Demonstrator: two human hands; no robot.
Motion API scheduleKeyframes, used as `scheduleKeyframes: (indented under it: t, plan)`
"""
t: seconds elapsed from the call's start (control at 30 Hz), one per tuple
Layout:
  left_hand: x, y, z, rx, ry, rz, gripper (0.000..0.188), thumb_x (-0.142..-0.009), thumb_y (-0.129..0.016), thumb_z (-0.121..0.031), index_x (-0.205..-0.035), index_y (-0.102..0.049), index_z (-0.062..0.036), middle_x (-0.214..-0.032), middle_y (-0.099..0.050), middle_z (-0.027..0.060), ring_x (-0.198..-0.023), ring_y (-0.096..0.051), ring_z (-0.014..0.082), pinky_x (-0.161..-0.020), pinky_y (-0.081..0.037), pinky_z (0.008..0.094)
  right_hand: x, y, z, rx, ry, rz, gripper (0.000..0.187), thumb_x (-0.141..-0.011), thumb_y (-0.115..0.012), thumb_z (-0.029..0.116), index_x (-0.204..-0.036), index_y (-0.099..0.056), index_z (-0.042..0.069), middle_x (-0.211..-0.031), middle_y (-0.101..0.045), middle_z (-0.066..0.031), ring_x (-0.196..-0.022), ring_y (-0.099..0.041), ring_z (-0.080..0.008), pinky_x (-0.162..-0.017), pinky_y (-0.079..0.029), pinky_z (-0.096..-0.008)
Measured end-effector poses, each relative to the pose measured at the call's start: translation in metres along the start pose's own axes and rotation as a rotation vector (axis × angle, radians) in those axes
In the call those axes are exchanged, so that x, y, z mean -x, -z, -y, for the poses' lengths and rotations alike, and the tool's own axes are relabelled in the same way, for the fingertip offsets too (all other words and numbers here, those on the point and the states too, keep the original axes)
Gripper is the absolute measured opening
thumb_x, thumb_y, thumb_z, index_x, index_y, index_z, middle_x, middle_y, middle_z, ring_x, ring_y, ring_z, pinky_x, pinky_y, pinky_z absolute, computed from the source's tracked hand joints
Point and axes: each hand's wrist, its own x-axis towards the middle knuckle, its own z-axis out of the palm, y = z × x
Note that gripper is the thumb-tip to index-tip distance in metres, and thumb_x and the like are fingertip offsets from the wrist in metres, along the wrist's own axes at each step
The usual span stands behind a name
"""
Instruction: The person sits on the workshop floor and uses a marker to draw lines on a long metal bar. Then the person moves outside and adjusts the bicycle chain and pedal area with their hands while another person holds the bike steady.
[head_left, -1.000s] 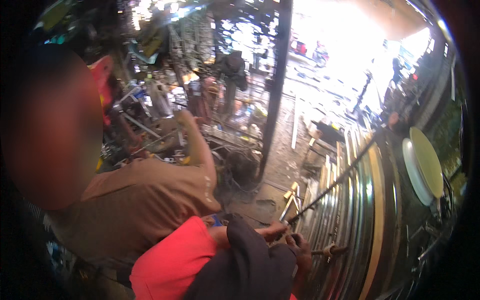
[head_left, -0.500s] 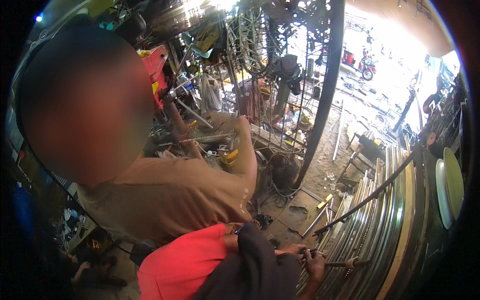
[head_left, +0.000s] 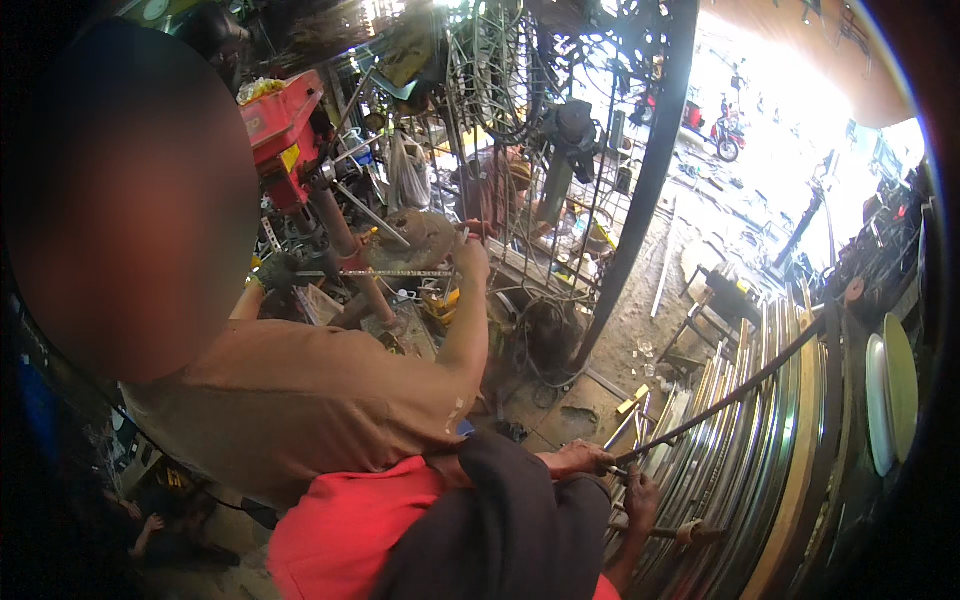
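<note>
At the lower right my left hand and my right hand come together just beyond my dark-covered knee. Between their fingertips they pinch a small, thin, pale-ended piece, too small to name. Both hands are closed on it. Long metal bars and tubes lie just past my right hand. A rod with a ring-like end runs below that hand.
A co-worker in a brown shirt stands close at left, one hand raised near a long metal strip. Beyond are a red drill press and a dark post. Pale discs stand at right.
My view has shifted a little, and my hands appear slightly higher. The co-worker has moved left in view; the long strip and the co-worker's other, gloved hand now show more.
</note>
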Motion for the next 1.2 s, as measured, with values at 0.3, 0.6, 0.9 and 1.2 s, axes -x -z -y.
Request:
scheduleKeyframes:
  t: [0.3,0.6,0.9,1.2]
  plan:
    - [-0.023,0.003,0.026,-0.086,0.016,0.035,0.038,-0.085,-0.059,-0.014,-0.123,-0.064,-0.0181,-0.118,-0.066,0.0143,-0.108,-0.062,0.0375,-0.088,-0.052,0.0462,-0.049,-0.052,0.005,0.191,0.266,0.052,0.036,-0.096,-0.052,0.035,-0.097,-0.073,0.005,-0.092,-0.071,-0.0185,-0.087,-0.07,-0.0312,-0.075,-0.053,-0.0457]
    - [-0.057,-0.024,0.051,-0.179,-0.019,0.183,0.029,-0.086,-0.057,-0.027,-0.109,-0.065,-0.0137,-0.088,-0.069,0.0228,-0.086,-0.067,0.0418,-0.078,-0.054,0.0497,-0.051,-0.025,0.022,0.316,-0.14,0.333,0.063,-0.094,-0.043,0.062,-0.102,-0.076,0.008,-0.099,-0.072,-0.0203,-0.096,-0.069,-0.0433,-0.085,-0.054,-0.0507]
    - [-0.124,0.008,0.05,-0.045,-0.011,0.106,0.023,-0.084,-0.06,-0.024,-0.102,-0.067,-0.0114,-0.088,-0.069,0.0215,-0.085,-0.066,0.0433,-0.075,-0.053,0.0516,-0.102,0.01,0.046,0.284,-0.035,0.208,0.063,-0.091,-0.048,0.065,-0.096,-0.076,0.008,-0.089,-0.07,-0.0227,-0.09,-0.068,-0.042,-0.081,-0.053,-0.0508]
    - [-0.234,0.036,0.066,-0.051,-0.193,0.091,0.026,-0.082,-0.063,-0.023,-0.104,-0.062,-0.0094,-0.09,-0.068,0.0204,-0.088,-0.066,0.0408,-0.076,-0.051,0.0507,-0.177,0.048,0.067,0.261,-0.146,0.116,0.058,-0.095,-0.046,0.061,-0.103,-0.072,0.009,-0.089,-0.07,-0.0255,-0.087,-0.069,-0.0434,-0.08,-0.053,-0.0536]
